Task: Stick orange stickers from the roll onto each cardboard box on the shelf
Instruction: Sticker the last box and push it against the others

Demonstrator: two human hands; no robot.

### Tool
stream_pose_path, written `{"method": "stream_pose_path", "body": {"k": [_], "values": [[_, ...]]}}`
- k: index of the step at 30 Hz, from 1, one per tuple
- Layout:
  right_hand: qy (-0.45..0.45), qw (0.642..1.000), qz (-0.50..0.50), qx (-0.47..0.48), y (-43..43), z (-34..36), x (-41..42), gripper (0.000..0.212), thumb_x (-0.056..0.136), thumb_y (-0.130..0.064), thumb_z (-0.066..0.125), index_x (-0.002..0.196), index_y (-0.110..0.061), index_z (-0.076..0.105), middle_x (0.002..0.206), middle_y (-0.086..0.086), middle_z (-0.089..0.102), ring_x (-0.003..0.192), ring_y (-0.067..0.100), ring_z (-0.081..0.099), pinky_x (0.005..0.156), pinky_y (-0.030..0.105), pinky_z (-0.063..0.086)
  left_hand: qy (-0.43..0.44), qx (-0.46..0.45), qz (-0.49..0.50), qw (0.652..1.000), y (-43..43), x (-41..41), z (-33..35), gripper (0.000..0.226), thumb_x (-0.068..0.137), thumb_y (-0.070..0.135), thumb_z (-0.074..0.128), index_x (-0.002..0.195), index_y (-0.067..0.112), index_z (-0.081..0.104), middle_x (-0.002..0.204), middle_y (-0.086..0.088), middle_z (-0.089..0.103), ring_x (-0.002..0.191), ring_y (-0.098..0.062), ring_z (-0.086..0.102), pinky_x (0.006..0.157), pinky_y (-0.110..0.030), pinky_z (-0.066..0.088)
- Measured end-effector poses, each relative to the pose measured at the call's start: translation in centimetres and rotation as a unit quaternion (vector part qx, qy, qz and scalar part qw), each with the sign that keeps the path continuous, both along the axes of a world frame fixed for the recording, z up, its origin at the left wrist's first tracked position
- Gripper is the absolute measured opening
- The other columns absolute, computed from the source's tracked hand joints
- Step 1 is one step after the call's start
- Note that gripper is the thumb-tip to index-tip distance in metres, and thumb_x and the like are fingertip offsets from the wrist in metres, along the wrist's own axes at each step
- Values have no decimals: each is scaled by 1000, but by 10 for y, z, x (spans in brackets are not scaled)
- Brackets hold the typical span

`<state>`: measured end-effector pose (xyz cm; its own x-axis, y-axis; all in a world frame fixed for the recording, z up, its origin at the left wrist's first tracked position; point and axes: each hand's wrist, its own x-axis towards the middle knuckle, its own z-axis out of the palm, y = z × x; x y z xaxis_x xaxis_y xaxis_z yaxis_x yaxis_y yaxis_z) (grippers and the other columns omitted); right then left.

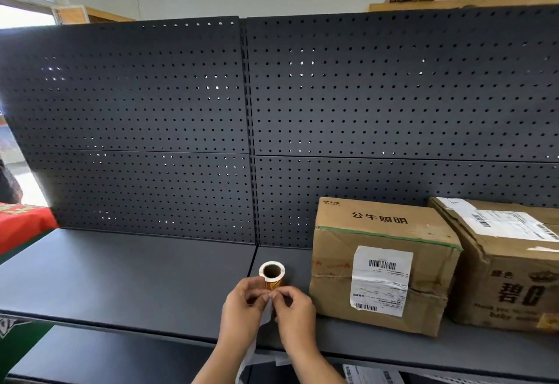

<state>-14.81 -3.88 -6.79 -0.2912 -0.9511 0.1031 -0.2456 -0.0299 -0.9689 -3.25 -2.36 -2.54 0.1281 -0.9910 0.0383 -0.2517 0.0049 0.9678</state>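
Observation:
A small roll of orange stickers point(272, 275) with a white core is held above the dark shelf point(127, 277). My left hand point(242, 308) grips the roll from below. My right hand point(292, 308) pinches the sticker strip just under the roll. A white backing strip point(251, 350) hangs down between my wrists. A cardboard box point(381, 265) with a white barcode label stands to the right of my hands. A second cardboard box point(508, 265) stands beside it at the far right, partly cut off by the frame edge.
A dark pegboard back panel point(272, 126) rises behind the shelf. A lower shelf point(90, 356) lies below, with a labelled parcel point(372, 376) showing under the right boxes. Red cloth point(21, 226) lies at the left edge.

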Motion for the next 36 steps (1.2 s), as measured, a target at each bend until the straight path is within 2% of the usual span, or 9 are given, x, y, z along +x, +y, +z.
{"method": "stream_pose_path", "body": {"k": [8, 12, 15, 19, 25, 28, 32, 35, 36], "values": [[-6, 1000, -9, 19, 2, 6, -1, 18, 92, -22, 70, 75, -26, 70, 71, -1, 72, 62, 20, 68, 65, 44, 59, -41, -4, 5, 999, -7, -5, 1, 32, 97, -1, 64, 108, 28, 70, 104, 6, 74, 100, -10, 70, 94, -35, 59], [-23, 999, -23, 24, 1, 12, -2, 19, 96, -25, 67, 77, -23, 70, 70, -1, 72, 58, 12, 66, 59, 36, 55, -31, -2, 4, 1000, -10, -7, 2, 26, 95, 2, 67, 106, 25, 71, 101, 6, 76, 98, -8, 71, 91, -32, 59], [-36, 999, -4, 36, 2, 15, 0, 23, 95, -41, 70, 79, -25, 70, 69, 1, 72, 57, 14, 66, 54, 33, 53, -1, 5, 9, 1000, -13, -6, 1, 24, 94, 4, 71, 106, 24, 68, 94, 2, 78, 93, -7, 73, 88, -31, 59], [-42, 998, 9, 37, 4, 12, -1, 20, 97, -29, 69, 78, -25, 70, 63, 5, 69, 50, 19, 62, 53, 42, 54, 18, 11, 3, 1000, -12, -6, 0, 25, 93, 3, 72, 108, 22, 66, 91, 0, 79, 90, -6, 74, 81, -24, 55], [-66, 997, 24, 41, 13, 23, -1, 21, 103, -14, 60, 84, -15, 70, 52, 4, 60, 41, 19, 55, 39, 29, 44, 6, 6, 5, 1000, -12, -3, 1, 26, 93, 0, 70, 105, 22, 68, 93, 2, 78, 89, -4, 73, 84, -25, 58], [-65, 996, 30, 51, 18, 27, -2, 25, 102, -9, 57, 82, -13, 71, 53, 8, 62, 41, 23, 57, 38, 29, 45, -30, 7, 0, 1000, -13, 1, 0, 28, 96, -2, 65, 91, 23, 77, 90, 5, 79, 88, -6, 73, 78, -21, 57], [-43, 996, 19, 73, 21, 29, -8, 27, 101, -14, 57, 79, -16, 72, 57, 15, 69, 36, 25, 56, 38, 31, 43, -23, 47, 8, 999, -14, -1, -3, 38, 98, 2, 65, 72, 25, 82, 84, 4, 80, 84, -11, 76, 82, -34, 62], [-21, 997, 5, 79, 23, 23, -8, 26, 99, -23, 60, 76, -22, 72, 60, 10, 71, 44, 26, 63, 43, 41, 49, -42, 53, 19, 998, -18, -7, -4, 38, 96, 1, 64, 74, 24, 83, 84, 2, 79, 85, -15, 74, 80, -33, 62], [-16, 997, 2, 79, 25, 23, -8, 25, 98, -27, 60, 76, -23, 71, 61, 8, 71, 48, 27, 67, 44, 44, 51, -44, 49, 23, 998, -19, -9, -3, 36, 96, -1, 64, 76, 22, 83, 85, 2, 79, 85, -16, 74, 77, -28, 61]]}}
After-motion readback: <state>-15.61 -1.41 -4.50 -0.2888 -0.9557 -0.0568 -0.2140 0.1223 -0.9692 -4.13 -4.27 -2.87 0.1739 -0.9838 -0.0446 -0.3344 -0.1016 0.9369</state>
